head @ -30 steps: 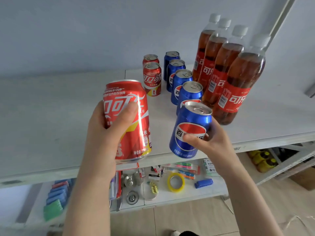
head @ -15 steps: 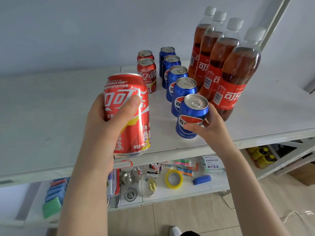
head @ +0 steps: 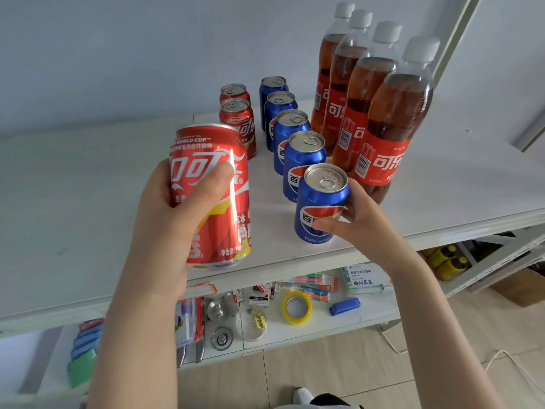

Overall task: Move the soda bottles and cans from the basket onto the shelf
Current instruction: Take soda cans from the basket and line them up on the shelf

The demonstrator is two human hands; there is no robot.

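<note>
My left hand (head: 165, 228) grips a red cola can (head: 215, 208), held upright over the front edge of the white shelf (head: 73, 202). My right hand (head: 359, 225) holds a blue cola can (head: 320, 199) that stands on the shelf at the front of a row of blue cans (head: 298, 143). Two red cans (head: 239, 116) stand in a row to the left of the blue ones. Several cola bottles (head: 380, 137) with white caps line up on the right. No basket is in view.
A lower shelf (head: 368, 311) carries a yellow tape roll (head: 296, 308), a blue stapler (head: 344, 306), markers, metal parts and coloured packs. A slanted white post (head: 454, 36) rises behind the bottles. Yellow bottles (head: 448, 258) lie under the shelf at right. Wood floor lies below.
My right hand has carried the blue can from the shelf's front edge onto the shelf and set it upright at the front of the blue row. The red can has hardly moved.
</note>
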